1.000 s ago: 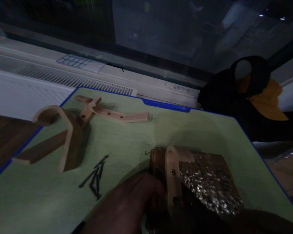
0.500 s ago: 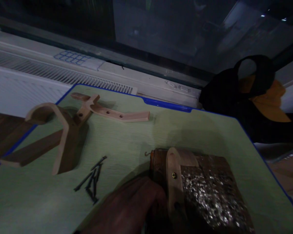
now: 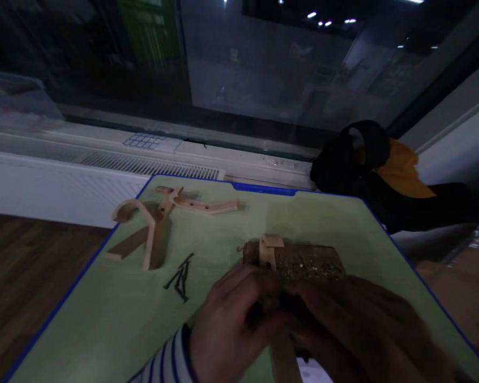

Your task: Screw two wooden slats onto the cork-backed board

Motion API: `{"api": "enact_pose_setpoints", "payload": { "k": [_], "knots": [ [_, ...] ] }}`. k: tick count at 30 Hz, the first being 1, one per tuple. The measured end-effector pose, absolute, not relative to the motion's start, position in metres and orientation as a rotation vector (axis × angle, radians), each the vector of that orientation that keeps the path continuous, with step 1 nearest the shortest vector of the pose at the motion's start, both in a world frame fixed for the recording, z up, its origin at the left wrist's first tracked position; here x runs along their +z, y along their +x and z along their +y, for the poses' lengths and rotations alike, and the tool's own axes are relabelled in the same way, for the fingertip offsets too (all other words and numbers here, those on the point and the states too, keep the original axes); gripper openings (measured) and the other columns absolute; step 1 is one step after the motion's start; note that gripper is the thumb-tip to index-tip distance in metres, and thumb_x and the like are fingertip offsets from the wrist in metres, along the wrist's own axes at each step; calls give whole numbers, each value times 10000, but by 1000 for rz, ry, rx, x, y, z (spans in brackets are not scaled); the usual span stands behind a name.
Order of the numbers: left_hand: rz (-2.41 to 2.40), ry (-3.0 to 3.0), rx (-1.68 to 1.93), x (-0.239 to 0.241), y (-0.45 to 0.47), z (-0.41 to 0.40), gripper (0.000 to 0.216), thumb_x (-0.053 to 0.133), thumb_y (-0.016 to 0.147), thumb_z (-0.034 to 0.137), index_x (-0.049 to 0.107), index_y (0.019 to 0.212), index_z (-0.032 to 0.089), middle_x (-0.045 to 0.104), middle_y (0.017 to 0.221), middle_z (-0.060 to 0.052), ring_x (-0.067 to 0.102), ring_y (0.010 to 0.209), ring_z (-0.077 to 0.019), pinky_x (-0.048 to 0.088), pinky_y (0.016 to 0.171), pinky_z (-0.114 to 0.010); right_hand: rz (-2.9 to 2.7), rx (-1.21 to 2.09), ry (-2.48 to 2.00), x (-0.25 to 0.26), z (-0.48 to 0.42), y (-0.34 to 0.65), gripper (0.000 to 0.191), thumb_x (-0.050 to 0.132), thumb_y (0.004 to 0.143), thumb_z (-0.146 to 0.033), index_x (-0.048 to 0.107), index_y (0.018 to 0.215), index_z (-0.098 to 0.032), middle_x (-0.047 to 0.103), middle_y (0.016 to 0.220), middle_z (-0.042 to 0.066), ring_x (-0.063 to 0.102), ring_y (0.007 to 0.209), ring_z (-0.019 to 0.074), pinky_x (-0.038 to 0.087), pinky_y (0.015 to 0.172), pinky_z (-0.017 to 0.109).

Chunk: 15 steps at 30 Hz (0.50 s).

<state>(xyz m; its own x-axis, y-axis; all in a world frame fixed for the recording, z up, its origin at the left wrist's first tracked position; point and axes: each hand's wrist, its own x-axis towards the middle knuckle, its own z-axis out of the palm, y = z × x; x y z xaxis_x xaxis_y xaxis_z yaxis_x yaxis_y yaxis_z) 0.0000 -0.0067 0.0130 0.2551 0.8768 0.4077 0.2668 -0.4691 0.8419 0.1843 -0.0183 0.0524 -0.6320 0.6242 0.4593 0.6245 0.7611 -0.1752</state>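
Observation:
A rough wooden block (image 3: 303, 260) with a glittery top lies on the green table (image 3: 112, 314). A pale curved wooden strip (image 3: 268, 251) is fixed over its left end and runs down towards me. My left hand (image 3: 231, 324) is curled against the block's near left side, its fingers closed around something dark I cannot make out. My right hand (image 3: 355, 330) lies over the block's near right part, fingers bent, meeting the left hand at the strip. What it grips is hidden.
Several dark screws (image 3: 180, 276) lie left of my hands. Further back left are a curved wooden bracket (image 3: 146, 234) and a drilled wooden piece (image 3: 199, 204). A radiator (image 3: 64, 175) and dark window lie beyond the table. A black and orange garment (image 3: 379, 170) sits at the right.
The view has pulled back and up, so the table looks smaller. My right hand has come into view over the block, and both hands now meet at the wooden strip.

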Motion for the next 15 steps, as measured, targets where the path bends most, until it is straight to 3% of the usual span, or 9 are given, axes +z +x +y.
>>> {"api": "enact_pose_setpoints", "payload": {
  "k": [5,9,15],
  "knots": [
    [950,1933,1256,10,-2,1,115,611,799,171,658,904,166,681,839,-65,604,801,-179,492,720,-290,-2582,-10,-910,103,1,170,179,505,881,-261,542,1018,-151,696,922,79,661,812,206,527,695,343],
    [1026,1942,1242,11,-6,5,66,648,777,216,669,811,164,673,772,-51,598,752,-175,484,688,-288,-2896,-106,-826,123,13,172,202,483,893,-249,538,1066,-162,661,1029,89,641,862,216,497,709,354],
    [1118,1915,1238,13,-9,5,159,726,703,298,669,764,162,633,703,-19,576,687,-165,467,644,-273,-3045,-3,-635,135,24,161,172,460,904,-212,529,1061,-203,648,982,20,599,828,169,418,642,303]
  ]
}}
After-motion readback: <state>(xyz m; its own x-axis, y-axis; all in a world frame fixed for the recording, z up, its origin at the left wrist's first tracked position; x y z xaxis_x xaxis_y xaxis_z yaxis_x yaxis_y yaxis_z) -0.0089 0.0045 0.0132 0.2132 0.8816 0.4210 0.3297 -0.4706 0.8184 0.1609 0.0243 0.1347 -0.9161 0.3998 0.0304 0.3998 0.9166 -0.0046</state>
